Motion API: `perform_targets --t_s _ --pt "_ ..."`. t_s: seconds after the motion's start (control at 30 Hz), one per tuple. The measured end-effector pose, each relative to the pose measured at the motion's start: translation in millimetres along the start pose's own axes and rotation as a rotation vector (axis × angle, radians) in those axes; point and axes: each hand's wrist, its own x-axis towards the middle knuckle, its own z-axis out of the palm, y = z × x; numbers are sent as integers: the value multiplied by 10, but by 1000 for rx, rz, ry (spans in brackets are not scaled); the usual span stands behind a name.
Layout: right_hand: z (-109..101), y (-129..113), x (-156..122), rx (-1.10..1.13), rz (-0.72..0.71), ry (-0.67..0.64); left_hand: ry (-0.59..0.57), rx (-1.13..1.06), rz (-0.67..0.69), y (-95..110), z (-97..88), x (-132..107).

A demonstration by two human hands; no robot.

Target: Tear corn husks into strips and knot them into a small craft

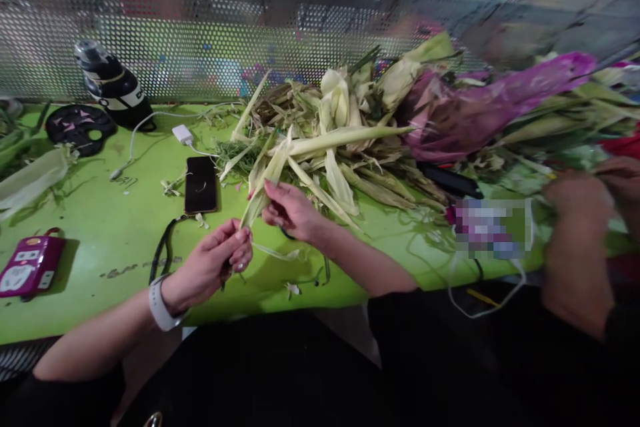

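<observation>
My left hand point(213, 263), with a white band on its wrist, pinches the lower end of a pale green corn husk point(265, 188) above the front part of the table. Higher up the same husk, the thumb and fingers of my right hand point(289, 210) are closed on it. Long husk strips fan out from its upper part, toward the right and down. Just behind my hands lies a large heap of loose corn husks point(345, 103), some fresh and some dried. A thin strip point(277, 252) hangs below my right hand.
On the green table point(125, 213) lie a phone point(201, 185) with a strap, a white charger point(183, 134) with cable, a purple pouch point(33, 265) and a black mask point(80, 129). A dark bottle point(115, 87) leans by the perforated metal screen. A pink plastic bag point(460, 113) and another person's arm point(577, 247) are right.
</observation>
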Motion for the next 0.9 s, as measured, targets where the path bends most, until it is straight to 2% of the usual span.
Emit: perform_targets --t_s 0.1,0.17,0.23,0.3,0.37,0.5,0.63,0.77,0.9 --pt "-123 -56 261 56 0 89 55 -9 -28 39 -105 389" --pt "-196 -19 416 156 46 249 146 -26 -71 65 -212 703" --pt "-236 73 451 186 170 367 246 -82 -78 71 -310 950" --pt "-235 182 353 147 222 364 270 -127 -82 61 -373 1081" --pt "-199 264 189 91 231 260 232 -153 -87 50 -394 1111" --pt "-140 307 -32 -9 368 29 193 -182 -86 61 -379 1071" --pt "-232 305 -25 -90 400 -53 218 -183 -76 79 -401 1058" --pt "-379 245 -10 -290 227 0 297 -18 -66 65 -469 1052" --pt "-436 17 -78 -750 -4 61 297 186 -80 79 -554 1032"
